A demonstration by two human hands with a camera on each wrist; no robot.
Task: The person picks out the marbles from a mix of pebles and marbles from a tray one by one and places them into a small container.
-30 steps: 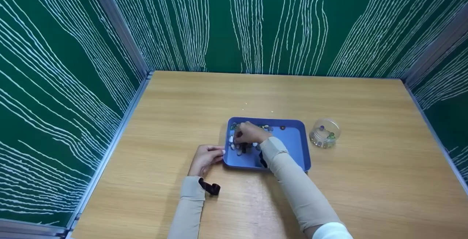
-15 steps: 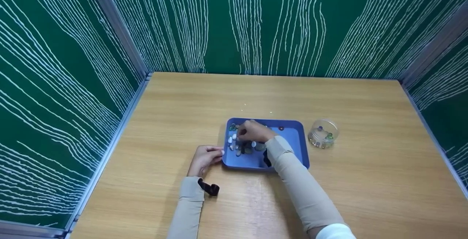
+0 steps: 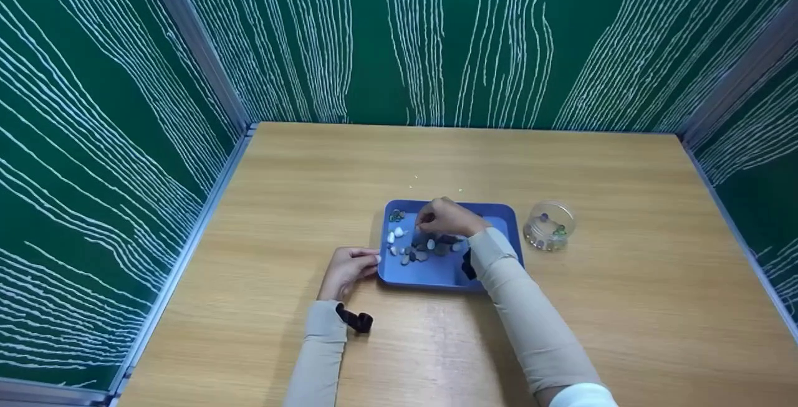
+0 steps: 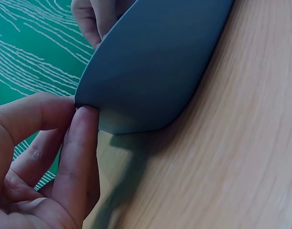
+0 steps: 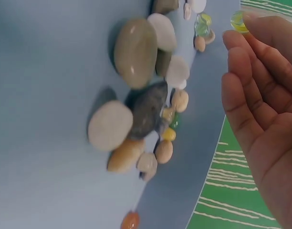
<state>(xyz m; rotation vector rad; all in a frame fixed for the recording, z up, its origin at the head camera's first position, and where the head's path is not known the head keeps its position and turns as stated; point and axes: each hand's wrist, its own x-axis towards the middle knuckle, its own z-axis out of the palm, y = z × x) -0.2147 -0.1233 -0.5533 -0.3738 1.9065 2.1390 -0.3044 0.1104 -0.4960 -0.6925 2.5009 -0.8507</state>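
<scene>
My left hand (image 3: 349, 270) pinches the left rim of the blue tray (image 3: 436, 277) between thumb and fingers; the left wrist view shows the fingertips on the tray's outer edge. Above the tray, my right hand (image 3: 449, 217) pinches a clear yellow-green glass marble (image 5: 238, 22) between thumb and forefinger, the other fingers loosely bent. Below it lie mixed pebbles, among them a large olive-brown pebble (image 5: 135, 53), a dark grey stone (image 5: 148, 109) and a pale pebble (image 5: 110, 125). Green marbles (image 3: 396, 215) sit in the tray's far left corner, and white pebbles (image 3: 399, 232) nearer along the left side.
Right of the tray stands a round clear plastic container (image 3: 568, 215) with several marbles inside. Small pale specks (image 3: 461, 190) lie on the wooden table (image 3: 312, 176) behind the tray. Green panels (image 3: 374, 39) with white wavy lines enclose the table's back and sides.
My right hand has moved right and slightly away from the tray's left side, uncovering more white pebbles and the green marbles. The left hand keeps its hold on the rim.
</scene>
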